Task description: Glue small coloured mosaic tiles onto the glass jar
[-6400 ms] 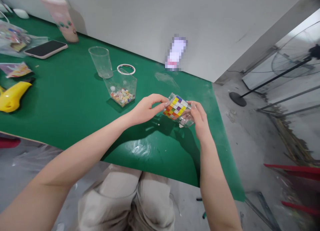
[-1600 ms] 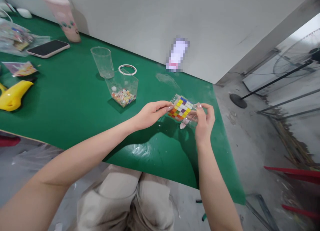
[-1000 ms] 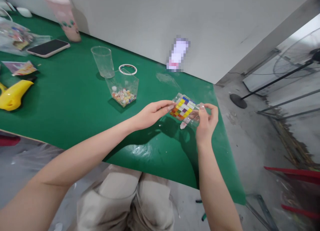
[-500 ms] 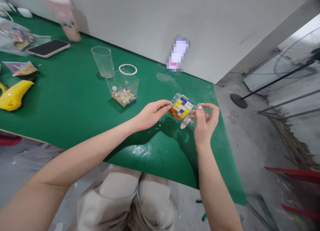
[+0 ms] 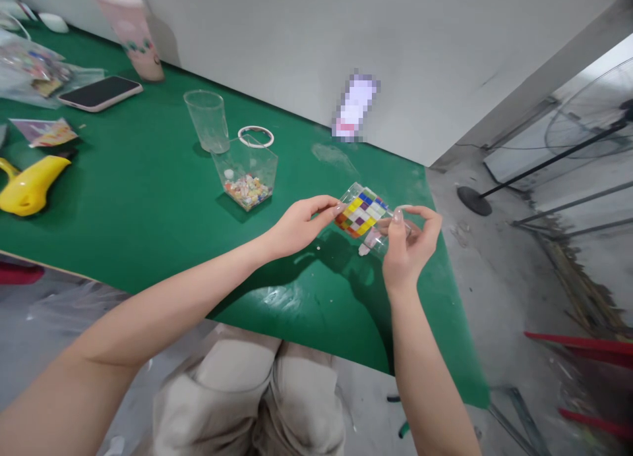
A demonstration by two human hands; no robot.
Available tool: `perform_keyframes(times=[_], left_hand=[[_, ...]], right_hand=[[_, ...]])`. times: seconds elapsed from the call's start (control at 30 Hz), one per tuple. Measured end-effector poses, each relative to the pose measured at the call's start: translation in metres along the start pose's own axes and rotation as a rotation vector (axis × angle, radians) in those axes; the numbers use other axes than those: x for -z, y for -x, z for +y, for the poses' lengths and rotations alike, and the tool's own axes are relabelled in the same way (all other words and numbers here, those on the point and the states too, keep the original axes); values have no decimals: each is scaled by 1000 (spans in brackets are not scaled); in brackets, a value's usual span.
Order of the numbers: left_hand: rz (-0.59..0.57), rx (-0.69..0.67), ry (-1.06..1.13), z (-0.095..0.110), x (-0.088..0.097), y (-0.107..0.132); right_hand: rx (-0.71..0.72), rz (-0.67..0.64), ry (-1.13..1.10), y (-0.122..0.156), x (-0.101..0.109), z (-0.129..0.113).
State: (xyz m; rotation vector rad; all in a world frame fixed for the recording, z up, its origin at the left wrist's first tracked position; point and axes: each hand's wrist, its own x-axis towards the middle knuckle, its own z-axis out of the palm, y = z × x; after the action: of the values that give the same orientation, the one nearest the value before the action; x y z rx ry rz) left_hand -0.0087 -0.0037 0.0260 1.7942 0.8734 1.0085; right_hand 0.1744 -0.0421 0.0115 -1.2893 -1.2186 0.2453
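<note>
A clear cup with colourful square mosaic tiles (image 5: pixel 362 213) on its side is held tilted above the table, between both hands. My left hand (image 5: pixel 302 227) pinches its left end with thumb and fingers. At the other end my right hand (image 5: pixel 408 255) grips the clear part, its thumb on the near side and some fingers seen through the wall. The tiles are yellow, white, blue, orange and purple. A small pale pink thing (image 5: pixel 366 244) shows just below the cup; whether it touches is unclear. To the left stands a clear angular container (image 5: pixel 264 166) with loose mosaic pieces at its bottom.
On the green table (image 5: pixel 148 192) are another clear cup (image 5: pixel 206 123), a white ring (image 5: pixel 256 136), a yellow tool (image 5: pixel 34 187), a phone (image 5: pixel 101 93), a pink tumbler (image 5: pixel 136 41) and a plastic bag (image 5: pixel 37 64). A blurred-out phone-like shape (image 5: pixel 355 107) leans on the wall.
My right hand has shifted slightly to the right, its fingers a little more spread along the cup. The left hand keeps its pinch. The whole view has moved slightly.
</note>
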Motion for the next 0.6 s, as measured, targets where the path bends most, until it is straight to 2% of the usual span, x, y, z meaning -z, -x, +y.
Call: perform_keyframes(times=[0.6], left_hand=[[42,22,54,4,1,0]], right_hand=[[195,61,120,5,1,-1]])
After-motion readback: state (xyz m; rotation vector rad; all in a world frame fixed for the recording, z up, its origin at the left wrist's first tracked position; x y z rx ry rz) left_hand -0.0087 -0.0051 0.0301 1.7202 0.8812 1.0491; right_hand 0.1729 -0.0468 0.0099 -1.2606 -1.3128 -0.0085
